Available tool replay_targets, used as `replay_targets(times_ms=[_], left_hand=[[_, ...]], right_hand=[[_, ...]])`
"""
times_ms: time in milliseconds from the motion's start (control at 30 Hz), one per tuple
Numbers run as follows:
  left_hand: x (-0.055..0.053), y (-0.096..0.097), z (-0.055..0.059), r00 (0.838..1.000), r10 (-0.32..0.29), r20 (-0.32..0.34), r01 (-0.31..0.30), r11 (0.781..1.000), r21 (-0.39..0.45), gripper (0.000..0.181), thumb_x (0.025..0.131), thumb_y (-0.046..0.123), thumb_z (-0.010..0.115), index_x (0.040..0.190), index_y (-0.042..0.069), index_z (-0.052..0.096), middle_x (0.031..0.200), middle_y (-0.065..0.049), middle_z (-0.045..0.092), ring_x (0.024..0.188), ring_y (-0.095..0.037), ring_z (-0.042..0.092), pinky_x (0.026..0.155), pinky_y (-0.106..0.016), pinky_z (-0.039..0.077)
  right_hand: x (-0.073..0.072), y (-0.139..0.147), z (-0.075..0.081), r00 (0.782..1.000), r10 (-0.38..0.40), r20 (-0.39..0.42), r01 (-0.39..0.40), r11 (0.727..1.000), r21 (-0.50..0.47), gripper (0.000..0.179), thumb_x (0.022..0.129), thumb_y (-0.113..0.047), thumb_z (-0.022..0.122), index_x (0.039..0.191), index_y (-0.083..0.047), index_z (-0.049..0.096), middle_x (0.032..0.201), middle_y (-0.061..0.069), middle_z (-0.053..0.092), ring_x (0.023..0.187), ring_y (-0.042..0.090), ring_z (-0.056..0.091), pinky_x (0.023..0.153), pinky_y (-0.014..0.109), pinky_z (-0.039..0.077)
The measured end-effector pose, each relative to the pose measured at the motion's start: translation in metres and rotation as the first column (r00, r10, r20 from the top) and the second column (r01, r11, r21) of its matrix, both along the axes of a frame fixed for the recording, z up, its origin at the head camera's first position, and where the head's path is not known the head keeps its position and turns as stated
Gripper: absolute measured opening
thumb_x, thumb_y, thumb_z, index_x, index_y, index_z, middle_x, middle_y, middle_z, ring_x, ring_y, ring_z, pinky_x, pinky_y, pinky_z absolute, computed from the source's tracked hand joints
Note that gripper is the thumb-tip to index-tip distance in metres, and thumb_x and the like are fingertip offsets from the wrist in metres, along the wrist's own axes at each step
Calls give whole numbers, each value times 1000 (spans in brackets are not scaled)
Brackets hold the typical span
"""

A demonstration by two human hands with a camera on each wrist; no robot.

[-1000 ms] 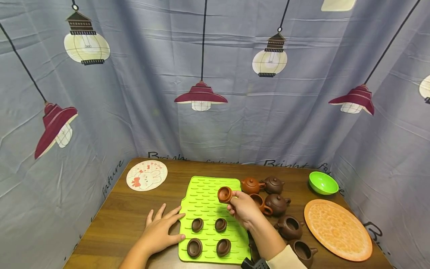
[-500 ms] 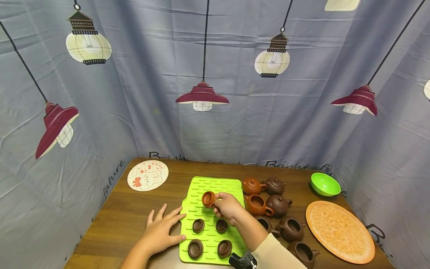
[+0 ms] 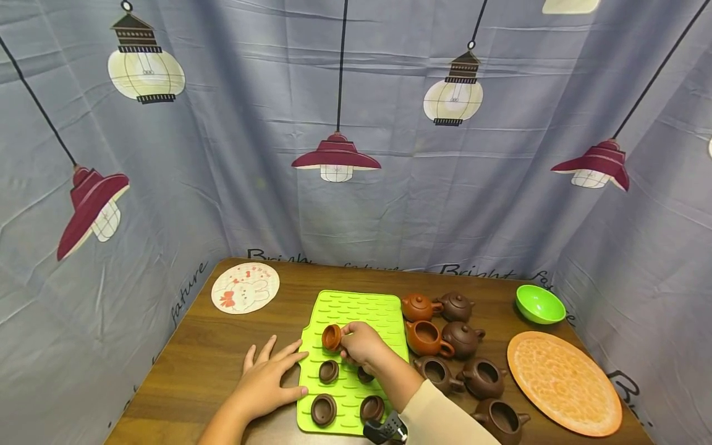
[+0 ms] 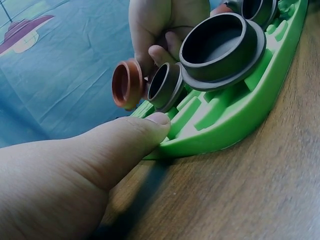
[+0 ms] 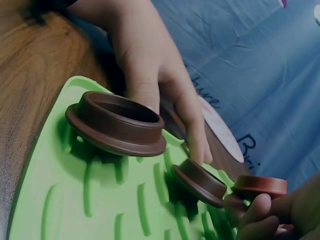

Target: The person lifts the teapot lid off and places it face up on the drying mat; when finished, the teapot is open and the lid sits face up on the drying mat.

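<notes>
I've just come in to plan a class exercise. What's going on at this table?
Someone is handling teapot lids. Their right hand pinches an orange-brown lid over a green mat, while their left hand rests spread at the mat's left edge. Four dark brown lids lie upside down on the mat. Teapots stand to its right, some lidded, some open.
</notes>
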State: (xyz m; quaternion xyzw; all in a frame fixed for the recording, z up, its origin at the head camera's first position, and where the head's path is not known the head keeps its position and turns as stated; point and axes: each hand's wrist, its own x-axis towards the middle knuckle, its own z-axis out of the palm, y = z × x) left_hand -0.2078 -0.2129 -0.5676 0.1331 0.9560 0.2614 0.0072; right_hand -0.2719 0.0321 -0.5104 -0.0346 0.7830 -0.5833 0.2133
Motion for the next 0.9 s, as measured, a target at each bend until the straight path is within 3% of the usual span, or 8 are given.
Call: replay_targets(times_ms=[133, 467, 700, 900], left_hand=[[1, 0, 1, 1000, -3, 7, 3, 1000, -2, 75, 83, 70, 75, 148, 37, 60, 165, 12, 44, 158, -49, 17, 117, -79, -3], [0, 0, 0, 1000, 3, 0, -3, 1000, -8, 74, 83, 71, 75, 148, 38, 60, 164, 13, 44, 159, -48, 18, 117, -78, -2], [1, 0, 1, 1000, -3, 5, 3, 1000, 10, 75, 83, 69, 76, 148, 37, 60, 165, 10, 44, 158, -50, 17, 116, -79, -4], [1, 1, 1, 1000, 3, 0, -3, 1000, 4, 74, 83, 68, 77, 148, 37, 60, 165, 10, 44, 159, -49, 17, 117, -79, -3]], right_hand=[[2, -8, -1, 1000, 1, -27, 1, 998, 69, 16, 108, -4, 49, 106, 0, 65, 83, 12, 64, 61, 15, 55, 53, 25, 42], [-3, -18, -5, 999, -26, -21, 28, 993, 112, 20, 110, -7, 48, 101, 0, 64, 76, 13, 69, 55, 12, 58, 51, 23, 46], [-3, -14, -1, 1000, -11, 16, 9, 993, 114, 22, 111, -5, 44, 108, 2, 64, 84, 17, 72, 55, 12, 59, 51, 21, 50], [0, -7, 5, 999, 30, -10, -29, 992, 121, 17, 107, 2, 48, 116, 5, 62, 87, 20, 71, 58, 16, 60, 55, 26, 53]])
